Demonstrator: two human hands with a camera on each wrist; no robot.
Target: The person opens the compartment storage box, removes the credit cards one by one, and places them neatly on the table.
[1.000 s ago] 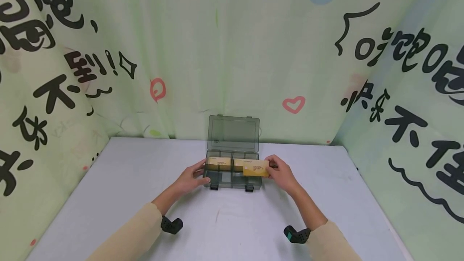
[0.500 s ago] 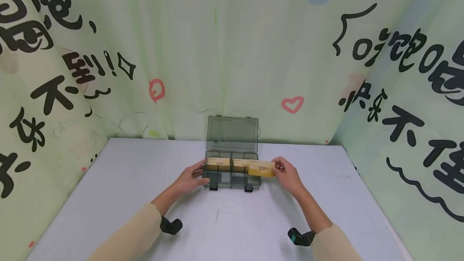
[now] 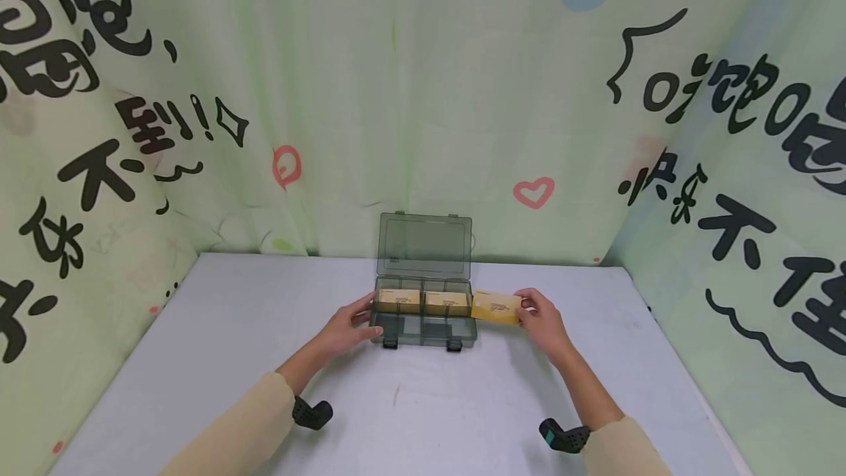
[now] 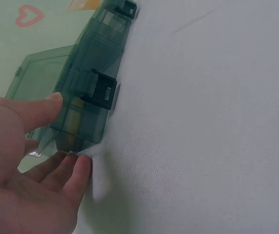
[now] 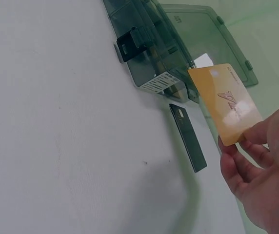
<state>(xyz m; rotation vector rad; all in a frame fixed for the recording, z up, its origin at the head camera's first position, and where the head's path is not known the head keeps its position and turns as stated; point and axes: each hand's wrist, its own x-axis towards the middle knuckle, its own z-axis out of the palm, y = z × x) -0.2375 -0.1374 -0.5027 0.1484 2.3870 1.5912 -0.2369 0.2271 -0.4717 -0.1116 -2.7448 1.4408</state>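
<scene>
A smoky see-through plastic organizer box (image 3: 423,329) stands on the table with its lid (image 3: 424,244) raised at the back. Yellow cards fill two back compartments, one stack on the left (image 3: 399,301) and one on the right (image 3: 446,303). My left hand (image 3: 348,325) holds the box's left end, thumb at the front edge and fingers against the side. Just past the right end, my right hand (image 3: 543,320) pinches a yellow card (image 3: 496,308) by its right edge. In the right wrist view this card (image 5: 227,102) is tilted above the table.
A dark flat rectangular piece (image 5: 188,136) lies beside the box's right end in the right wrist view. Two black latches hang at the box front, one on the left (image 3: 390,343) and one on the right (image 3: 454,345). Behind the white table (image 3: 264,300) hangs a printed curtain (image 3: 410,94).
My right hand has carried the yellow card rightward, from over the box's right compartments to beyond its right end, uncovering the right stack. The left hand and box have stayed in place.
</scene>
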